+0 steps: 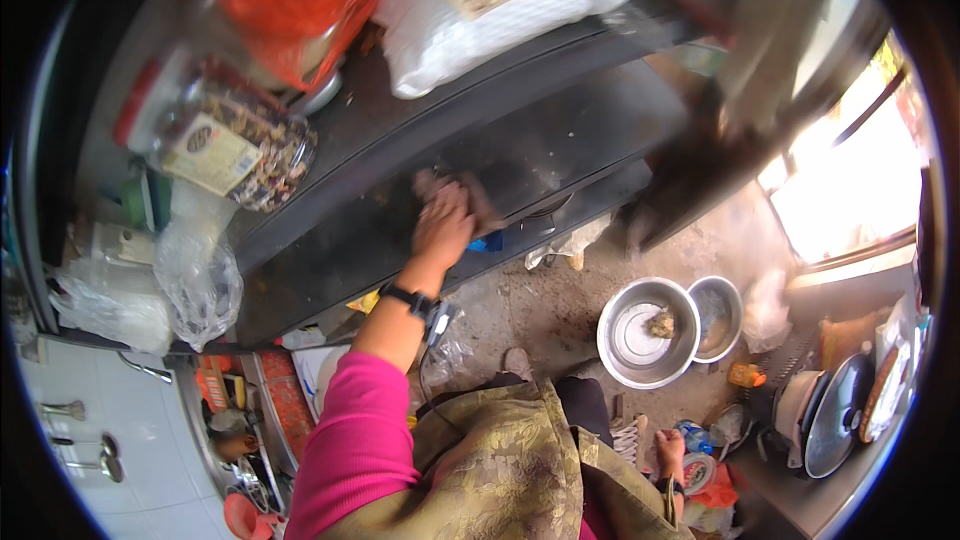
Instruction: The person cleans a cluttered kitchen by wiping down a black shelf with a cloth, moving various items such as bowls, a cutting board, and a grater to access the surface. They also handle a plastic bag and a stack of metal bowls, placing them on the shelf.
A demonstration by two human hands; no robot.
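Observation:
My left hand point(444, 219) lies on a brownish cloth point(480, 202), pressed to a dark shelf board point(337, 232) of a cabinet; hand and cloth are slightly blurred. A watch-like device with a cable is strapped to that wrist. Small pale specks show on the board to the right of the cloth. Low at my right side, away from the shelf, my right hand point(670, 450) hangs with its fingers curled, and I see nothing in it. Near it are a blue-tinted plastic bottle point(696, 436) and a red plastic bag point(716, 487).
The upper shelf holds a white bag point(495, 7), a red plastic bag point(277, 0), a red-lidded jar point(232, 142) and clear plastic bags point(199, 270). Metal basins point(611, 337) stand on the floor. At right, a glass pan lid point(838, 416) rests upright; a sink area point(202, 420) lies left.

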